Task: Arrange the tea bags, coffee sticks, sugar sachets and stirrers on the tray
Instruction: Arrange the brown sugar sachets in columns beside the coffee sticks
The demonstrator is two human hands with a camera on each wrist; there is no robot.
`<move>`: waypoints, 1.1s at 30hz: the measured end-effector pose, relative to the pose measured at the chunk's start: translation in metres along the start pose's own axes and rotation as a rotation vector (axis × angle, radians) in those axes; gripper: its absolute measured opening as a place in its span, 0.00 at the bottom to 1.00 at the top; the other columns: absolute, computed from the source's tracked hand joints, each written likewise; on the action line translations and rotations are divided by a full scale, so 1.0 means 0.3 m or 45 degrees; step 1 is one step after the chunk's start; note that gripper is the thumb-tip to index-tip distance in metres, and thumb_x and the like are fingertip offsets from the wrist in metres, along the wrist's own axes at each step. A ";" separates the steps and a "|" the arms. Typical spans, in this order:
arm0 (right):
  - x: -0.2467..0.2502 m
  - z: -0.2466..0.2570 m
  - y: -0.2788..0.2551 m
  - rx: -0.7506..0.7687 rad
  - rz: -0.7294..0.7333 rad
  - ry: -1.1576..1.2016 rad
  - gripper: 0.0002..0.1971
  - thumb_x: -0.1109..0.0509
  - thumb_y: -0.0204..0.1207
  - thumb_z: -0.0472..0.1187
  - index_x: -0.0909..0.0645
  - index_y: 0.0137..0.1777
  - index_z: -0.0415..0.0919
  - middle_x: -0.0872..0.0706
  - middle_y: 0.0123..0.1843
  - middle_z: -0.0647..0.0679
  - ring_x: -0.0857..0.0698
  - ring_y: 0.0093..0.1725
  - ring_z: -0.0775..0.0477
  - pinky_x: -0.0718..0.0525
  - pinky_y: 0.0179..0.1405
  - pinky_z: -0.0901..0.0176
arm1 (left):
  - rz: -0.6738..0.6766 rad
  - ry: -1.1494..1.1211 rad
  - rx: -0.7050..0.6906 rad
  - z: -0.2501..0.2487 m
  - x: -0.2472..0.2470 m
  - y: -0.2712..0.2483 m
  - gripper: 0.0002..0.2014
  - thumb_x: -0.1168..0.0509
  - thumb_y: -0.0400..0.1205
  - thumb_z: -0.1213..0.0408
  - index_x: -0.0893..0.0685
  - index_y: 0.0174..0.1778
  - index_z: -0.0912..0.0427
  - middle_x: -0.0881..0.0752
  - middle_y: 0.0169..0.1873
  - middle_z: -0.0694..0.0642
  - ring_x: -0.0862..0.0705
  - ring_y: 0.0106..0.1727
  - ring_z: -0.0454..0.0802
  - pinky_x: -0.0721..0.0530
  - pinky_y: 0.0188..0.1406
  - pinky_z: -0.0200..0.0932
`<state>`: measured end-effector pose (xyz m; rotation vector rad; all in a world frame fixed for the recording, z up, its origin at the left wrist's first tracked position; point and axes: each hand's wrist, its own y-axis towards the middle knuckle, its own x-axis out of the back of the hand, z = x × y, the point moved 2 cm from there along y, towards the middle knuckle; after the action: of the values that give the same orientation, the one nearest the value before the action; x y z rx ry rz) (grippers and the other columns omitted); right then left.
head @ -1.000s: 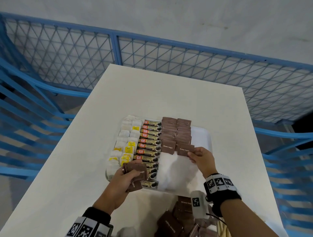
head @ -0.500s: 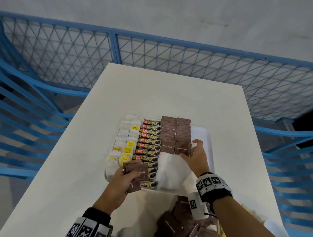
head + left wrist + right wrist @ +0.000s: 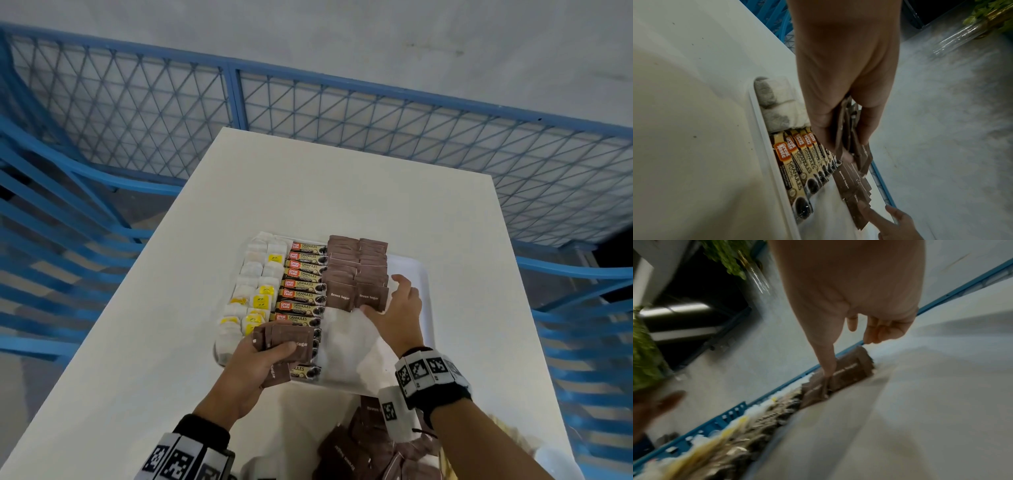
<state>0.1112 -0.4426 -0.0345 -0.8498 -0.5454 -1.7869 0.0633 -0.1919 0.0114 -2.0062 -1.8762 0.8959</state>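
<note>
A white tray [image 3: 419, 270] holds tea bags [image 3: 255, 274] on its left, coffee sticks [image 3: 305, 284] in the middle and two columns of brown sugar sachets [image 3: 356, 260]. My right hand [image 3: 397, 305] is at the near end of the right column, with its index finger [image 3: 826, 356] pressing the nearest sachet [image 3: 371, 297] and the thumb lifted clear. Over the tray's near left, my left hand [image 3: 253, 366] grips a stack of sugar sachets [image 3: 291, 337], seen edge-on as the stack [image 3: 851, 146] in the left wrist view.
Loose brown sachets [image 3: 359, 445] are heaped at the table's near edge, below my right wrist. The tray's right part and near middle show only a white liner [image 3: 352, 342]. The white table [image 3: 308, 192] stands inside a blue mesh fence [image 3: 342, 113].
My right hand carried one sachet forward, laid it at the near end of the right column, and its thumb came off. The left hand stayed put with its stack.
</note>
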 end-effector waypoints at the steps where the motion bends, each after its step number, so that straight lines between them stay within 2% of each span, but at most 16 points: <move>1: 0.003 0.018 -0.015 0.035 -0.018 0.005 0.38 0.20 0.63 0.45 0.33 0.70 0.36 0.24 0.60 0.39 0.26 0.58 0.39 0.38 0.51 0.62 | -0.003 -0.003 -0.004 0.000 -0.001 0.000 0.14 0.33 0.75 0.81 0.15 0.51 0.59 0.09 0.39 0.58 0.10 0.39 0.53 0.11 0.33 0.42; 4: 0.029 0.110 -0.085 0.118 0.086 0.213 0.22 0.25 0.70 0.46 0.26 0.61 0.43 0.23 0.55 0.47 0.23 0.54 0.46 0.29 0.53 0.62 | -0.008 -0.011 -0.015 0.000 -0.001 -0.001 0.16 0.31 0.73 0.80 0.15 0.53 0.59 0.09 0.42 0.58 0.11 0.44 0.56 0.12 0.33 0.43; 6: 0.049 0.190 -0.143 0.168 0.332 0.326 0.09 0.29 0.75 0.47 0.23 0.52 0.46 0.20 0.48 0.51 0.21 0.46 0.55 0.25 0.44 0.72 | -0.012 -0.019 -0.018 -0.001 -0.002 0.000 0.17 0.30 0.72 0.79 0.15 0.54 0.59 0.09 0.44 0.59 0.11 0.46 0.57 0.12 0.34 0.44; 7: 0.052 0.221 -0.174 0.175 0.489 0.367 0.06 0.30 0.76 0.48 0.22 0.49 0.48 0.19 0.46 0.52 0.22 0.41 0.58 0.25 0.40 0.75 | -0.015 -0.019 -0.023 -0.002 -0.003 0.000 0.18 0.29 0.71 0.78 0.15 0.54 0.59 0.09 0.44 0.60 0.11 0.47 0.58 0.12 0.34 0.44; 10: 0.038 0.267 -0.247 0.136 0.837 0.521 0.03 0.28 0.74 0.46 0.20 0.44 0.51 0.16 0.41 0.56 0.21 0.36 0.63 0.24 0.37 0.76 | 0.013 -0.011 -0.041 -0.005 -0.008 -0.002 0.20 0.27 0.67 0.74 0.16 0.55 0.63 0.10 0.46 0.64 0.11 0.49 0.62 0.12 0.35 0.47; 12: 0.017 0.259 -0.271 0.096 0.903 0.597 0.06 0.26 0.73 0.42 0.21 0.41 0.52 0.15 0.37 0.57 0.20 0.33 0.64 0.23 0.33 0.74 | 0.020 -0.002 -0.047 -0.006 -0.008 -0.005 0.22 0.26 0.63 0.70 0.16 0.56 0.64 0.10 0.46 0.65 0.11 0.49 0.62 0.12 0.37 0.49; 14: 0.005 0.246 -0.277 0.022 0.902 0.667 0.06 0.27 0.73 0.38 0.21 0.42 0.48 0.14 0.36 0.51 0.17 0.34 0.56 0.21 0.31 0.69 | 0.028 0.006 -0.044 -0.005 -0.009 -0.006 0.23 0.26 0.64 0.68 0.15 0.56 0.66 0.10 0.47 0.66 0.11 0.50 0.63 0.12 0.41 0.51; 16: 0.004 0.234 -0.273 -0.028 0.879 0.745 0.04 0.27 0.74 0.35 0.20 0.45 0.42 0.13 0.37 0.46 0.15 0.36 0.49 0.18 0.32 0.65 | 0.042 0.005 -0.031 -0.003 -0.008 -0.005 0.18 0.28 0.69 0.70 0.15 0.55 0.65 0.09 0.45 0.64 0.11 0.50 0.61 0.13 0.40 0.49; 18: 0.011 0.218 -0.259 -0.075 0.850 0.792 0.04 0.28 0.74 0.33 0.20 0.45 0.38 0.13 0.37 0.45 0.14 0.35 0.49 0.17 0.33 0.65 | 0.056 0.001 -0.004 0.001 -0.010 -0.004 0.11 0.33 0.76 0.74 0.15 0.54 0.63 0.09 0.42 0.62 0.10 0.44 0.55 0.14 0.35 0.46; 22: 0.041 0.165 -0.206 -0.184 0.692 0.831 0.02 0.29 0.74 0.30 0.19 0.43 0.36 0.14 0.34 0.44 0.16 0.32 0.51 0.16 0.34 0.66 | 0.048 -0.006 0.042 0.011 -0.010 0.002 0.12 0.39 0.79 0.79 0.16 0.53 0.63 0.09 0.37 0.59 0.10 0.37 0.51 0.13 0.32 0.44; 26: 0.073 0.069 -0.128 -0.347 0.384 0.759 0.01 0.29 0.74 0.31 0.18 0.43 0.35 0.15 0.34 0.44 0.17 0.35 0.48 0.16 0.33 0.69 | 0.041 -0.007 0.029 0.010 0.003 0.000 0.12 0.40 0.80 0.80 0.17 0.53 0.62 0.09 0.37 0.59 0.10 0.39 0.51 0.13 0.30 0.42; 28: 0.080 0.015 -0.095 -0.418 0.277 0.690 0.01 0.28 0.74 0.32 0.17 0.42 0.37 0.15 0.34 0.45 0.19 0.35 0.48 0.18 0.34 0.66 | 0.027 0.001 0.017 0.010 0.012 -0.004 0.13 0.38 0.79 0.80 0.16 0.53 0.61 0.09 0.36 0.57 0.10 0.37 0.49 0.13 0.28 0.42; 33: 0.074 -0.061 -0.048 -0.463 0.183 0.484 0.03 0.26 0.72 0.36 0.17 0.41 0.44 0.15 0.35 0.52 0.20 0.35 0.51 0.24 0.34 0.67 | 0.042 0.008 -0.011 0.012 0.014 -0.012 0.15 0.34 0.76 0.79 0.16 0.57 0.61 0.09 0.39 0.57 0.10 0.38 0.49 0.13 0.30 0.44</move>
<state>0.0876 -0.4639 -0.0290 -0.7411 0.0891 -1.8796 0.0582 -0.1883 0.0094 -2.0483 -1.8520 0.8904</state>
